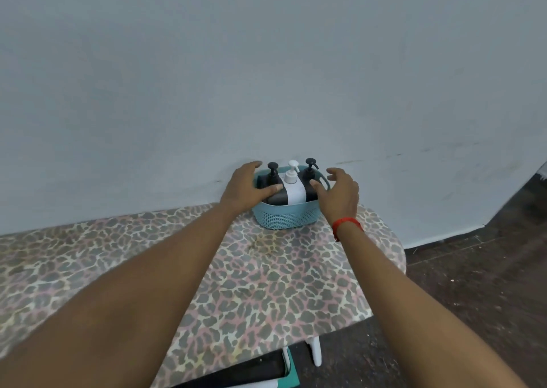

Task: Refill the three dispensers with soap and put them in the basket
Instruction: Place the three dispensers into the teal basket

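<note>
bottom edge, nearest: a white table leg [316,350] and a teal-and-white thing [288,364] poke out under the table [266,284], too cut off to tell what the thing is. dark floor [473,269] runs along the right side.

both bare forearms come in from the bottom corners and reach fwd over the table top, which has a leopard-print cover in grey, pink and cream. a brownish stain [263,244] sits on the cover just in front of the basket. a red band [347,225] wraps the right wrist.

further out, the teal basket [284,217] stands at the table's far edge, close to the wall, w/ a perforated lower wall and a loop handle [326,182] at its right end. all 3 dispensers are inside it, upright, side by side: left black-pump dispenser [273,170], white dispenser [294,190] in the middle, right black-pump dispenser [309,177].

left hand [245,186] lies over the basket's left end, fingers reaching round the far side, thumb stretched across the front of the left black-pump dispenser. can't tell if it really clamps the basket or just rests there.

right hand [339,193] is at the basket's right end by the handle, fingers spread and loosely bent, holding nothing; thumb tip is near the right black-pump dispenser, contact unclear.

behind everything, a plain pale blue-grey wall [266,62] w/ a few faint scuffs.
</note>
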